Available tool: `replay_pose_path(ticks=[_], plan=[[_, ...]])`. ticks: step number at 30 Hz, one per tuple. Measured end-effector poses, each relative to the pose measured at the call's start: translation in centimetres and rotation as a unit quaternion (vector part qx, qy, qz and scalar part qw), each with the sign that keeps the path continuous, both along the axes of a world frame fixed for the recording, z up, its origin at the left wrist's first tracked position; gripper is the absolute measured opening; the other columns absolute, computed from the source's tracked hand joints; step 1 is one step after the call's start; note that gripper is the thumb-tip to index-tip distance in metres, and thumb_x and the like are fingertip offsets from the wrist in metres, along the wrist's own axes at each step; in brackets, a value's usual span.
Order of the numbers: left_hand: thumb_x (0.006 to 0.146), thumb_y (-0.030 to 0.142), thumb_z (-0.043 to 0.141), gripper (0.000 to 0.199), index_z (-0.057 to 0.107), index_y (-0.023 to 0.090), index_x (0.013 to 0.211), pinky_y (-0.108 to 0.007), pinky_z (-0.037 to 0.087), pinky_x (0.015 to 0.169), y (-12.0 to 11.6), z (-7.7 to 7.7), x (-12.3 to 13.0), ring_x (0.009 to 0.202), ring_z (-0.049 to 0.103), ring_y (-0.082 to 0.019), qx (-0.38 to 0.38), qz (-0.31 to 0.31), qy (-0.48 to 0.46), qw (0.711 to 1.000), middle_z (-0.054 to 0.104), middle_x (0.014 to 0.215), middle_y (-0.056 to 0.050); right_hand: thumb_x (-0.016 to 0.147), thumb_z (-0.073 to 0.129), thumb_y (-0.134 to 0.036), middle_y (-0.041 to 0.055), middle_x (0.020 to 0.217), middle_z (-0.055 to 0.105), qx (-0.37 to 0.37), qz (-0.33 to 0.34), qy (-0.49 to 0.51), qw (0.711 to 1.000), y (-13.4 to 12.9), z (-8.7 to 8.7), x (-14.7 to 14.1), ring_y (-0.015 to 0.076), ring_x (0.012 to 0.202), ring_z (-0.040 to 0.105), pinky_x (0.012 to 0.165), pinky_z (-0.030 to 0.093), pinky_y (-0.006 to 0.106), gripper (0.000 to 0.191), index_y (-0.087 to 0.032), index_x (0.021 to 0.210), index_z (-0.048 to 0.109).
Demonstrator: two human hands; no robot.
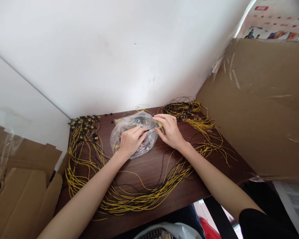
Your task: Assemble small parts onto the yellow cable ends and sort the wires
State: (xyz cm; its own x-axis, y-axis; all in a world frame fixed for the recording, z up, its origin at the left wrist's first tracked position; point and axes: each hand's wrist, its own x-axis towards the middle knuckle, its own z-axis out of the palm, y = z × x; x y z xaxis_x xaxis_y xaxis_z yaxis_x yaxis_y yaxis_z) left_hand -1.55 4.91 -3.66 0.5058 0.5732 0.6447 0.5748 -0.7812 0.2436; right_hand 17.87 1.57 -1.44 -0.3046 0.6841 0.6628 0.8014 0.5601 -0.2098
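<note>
Glossy clear plastic bag, smooth brown tabletop, matt cardboard

A short black sleeve on the right arm; both hands bare.

The contents of the clear plastic bag are partly hidden by the left hand and blurred by the plastic, the wire tips between the fingers are too small to be told, and the red object is cut off by the bottom edge.
</note>
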Motion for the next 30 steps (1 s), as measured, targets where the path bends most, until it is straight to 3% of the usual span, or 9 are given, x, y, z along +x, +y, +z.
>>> replay_pose_path(ticks=[5,11,14,21,25,30], plan=[[0.088,0.029,0.05,0.02,0.066,0.018,0.094,-0.021,0.041,0.058,0.0,0.0,0.0,0.062,0.058,-0.011,-0.014,-0.003,-0.003,1.0,0.064,0.071,-0.001,0.086,0.046,-0.019,0.0109,0.126,0.051,0.028,-0.021,0.042,0.999,0.2,0.1,0.6,0.0233,0.12,0.045,0.097,0.033,0.041,0.045,-0.023,0.129,0.036],[0.088,0.029,0.05,0.02,0.066,0.018,0.093,-0.021,0.041,0.059,0.0,0.0,-0.1,0.064,0.058,-0.011,-0.028,0.007,-0.013,0.999,0.063,0.073,-0.001,0.083,0.045,-0.019,0.0106,0.127,0.049,0.058,-0.158,0.136,0.976,0.6,0.5,1.9,0.0263,0.119,0.044,0.098,0.032,0.047,0.049,-0.022,0.131,0.034],[0.088,0.029,0.05,0.02,0.066,0.018,0.093,-0.021,0.041,0.059,0.0,0.0,0.0,0.065,0.058,-0.011,-0.035,0.013,-0.012,0.999,0.062,0.072,0.0,0.081,0.046,-0.019,0.0098,0.123,0.049,0.077,-0.18,0.186,0.963,0.9,0.5,2.4,0.0256,0.118,0.045,0.097,0.034,0.048,0.048,-0.023,0.128,0.036],[0.088,0.03,0.05,0.021,0.066,0.018,0.092,-0.021,0.04,0.059,0.0,0.1,-0.1,0.064,0.057,-0.01,-0.04,0.02,-0.003,0.999,0.062,0.072,0.0,0.083,0.044,-0.011,0.0064,0.111,0.055,0.159,-0.089,0.201,0.962,0.3,0.6,1.9,0.0221,0.107,0.051,0.09,0.04,0.044,0.027,-0.025,0.105,0.05],[0.088,0.03,0.049,0.021,0.066,0.019,0.093,-0.021,0.04,0.059,0.0,0.1,-0.1,0.064,0.057,-0.01,-0.041,0.019,0.004,0.999,0.063,0.074,0.0,0.082,0.045,-0.007,0.0038,0.104,0.059,0.115,-0.004,0.115,0.987,-0.3,0.2,0.9,0.0207,0.099,0.054,0.083,0.042,0.04,0.026,-0.026,0.094,0.058],[0.089,0.031,0.049,0.022,0.066,0.018,0.092,-0.021,0.041,0.061,0.0,0.2,-0.1,0.064,0.057,-0.01,-0.044,0.005,0.018,0.999,0.062,0.074,-0.001,0.084,0.046,-0.009,0.0056,0.112,0.059,0.034,0.063,0.029,0.997,-0.3,-0.4,-0.3,0.0199,0.101,0.052,0.084,0.04,0.038,0.03,-0.024,0.107,0.058]])
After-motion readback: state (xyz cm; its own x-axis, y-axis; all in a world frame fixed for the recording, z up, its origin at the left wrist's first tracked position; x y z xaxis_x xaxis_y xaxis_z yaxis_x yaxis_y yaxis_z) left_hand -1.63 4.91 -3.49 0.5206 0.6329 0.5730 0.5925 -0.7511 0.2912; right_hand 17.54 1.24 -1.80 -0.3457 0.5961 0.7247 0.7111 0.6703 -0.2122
